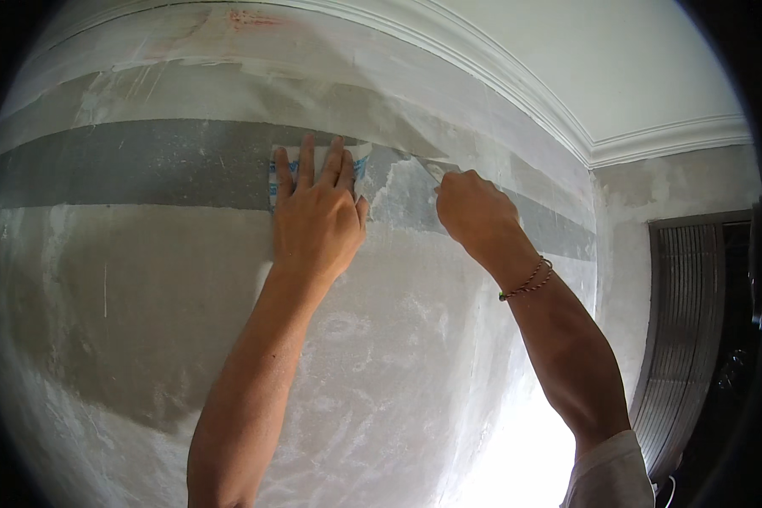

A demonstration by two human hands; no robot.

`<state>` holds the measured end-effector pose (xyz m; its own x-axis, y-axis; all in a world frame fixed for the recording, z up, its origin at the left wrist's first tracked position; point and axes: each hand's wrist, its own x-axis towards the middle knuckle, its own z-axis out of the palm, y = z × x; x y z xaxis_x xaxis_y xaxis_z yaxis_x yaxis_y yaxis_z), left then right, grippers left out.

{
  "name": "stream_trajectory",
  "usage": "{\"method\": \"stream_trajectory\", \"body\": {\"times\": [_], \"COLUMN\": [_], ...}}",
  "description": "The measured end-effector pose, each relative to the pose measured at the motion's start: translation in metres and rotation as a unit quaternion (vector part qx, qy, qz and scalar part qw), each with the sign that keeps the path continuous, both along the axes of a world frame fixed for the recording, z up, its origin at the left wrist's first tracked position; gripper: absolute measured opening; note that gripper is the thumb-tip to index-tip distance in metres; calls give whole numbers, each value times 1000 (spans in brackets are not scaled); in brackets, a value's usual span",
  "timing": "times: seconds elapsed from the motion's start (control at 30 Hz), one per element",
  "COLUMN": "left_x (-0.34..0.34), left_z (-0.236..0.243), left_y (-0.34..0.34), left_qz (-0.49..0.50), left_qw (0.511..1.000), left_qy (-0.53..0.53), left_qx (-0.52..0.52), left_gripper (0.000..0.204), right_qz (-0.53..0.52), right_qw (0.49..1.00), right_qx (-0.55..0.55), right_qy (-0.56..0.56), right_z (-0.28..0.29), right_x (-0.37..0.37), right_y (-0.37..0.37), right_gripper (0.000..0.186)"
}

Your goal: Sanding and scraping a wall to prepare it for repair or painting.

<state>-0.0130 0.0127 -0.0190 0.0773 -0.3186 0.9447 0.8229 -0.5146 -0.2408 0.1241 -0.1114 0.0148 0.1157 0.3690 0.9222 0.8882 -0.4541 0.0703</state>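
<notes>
My left hand (313, 207) lies with fingers spread on a white sheet with blue markings (275, 173), pressed against a dark grey band (127, 165) on the plastered wall (144, 279). To the right, my right hand (476, 212) is closed around the handle of a putty knife (436, 168), whose blade is at the band's upper edge. Between my hands, the band has a pale, mottled patch (385, 195). The blade's tip is hard to make out against the wall.
A white moulded cornice (525, 68) runs along the ceiling (635, 59). At the right, the adjoining wall (626, 186) has a dark opening with a ridged grey panel (677, 330). Bright light falls on the lower wall.
</notes>
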Motion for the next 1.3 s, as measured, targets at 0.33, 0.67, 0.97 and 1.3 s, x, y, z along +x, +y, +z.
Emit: {"method": "stream_trajectory", "body": {"times": [0.33,0.67,0.97,1.3], "left_x": [-2,3,4,2], "left_z": [0,6,-1,6], "left_y": [-4,-1,-1,0], "left_qz": [11,-1,9,-7], "left_qw": [1000,1000,1000,1000], "left_qy": [-15,-24,-25,-28], "left_qx": [-3,9,-1,-7], "left_gripper": [43,50,41,49], "right_qz": [1,-4,2,20], "right_qw": [996,1000,1000,996], "right_qx": [49,12,2,0], "right_qy": [-74,-13,-21,-87], "right_z": [-5,-3,0,-3], "right_x": [13,11,7,8], "right_y": [7,5,3,5], "right_gripper": [27,27,28,20]}}
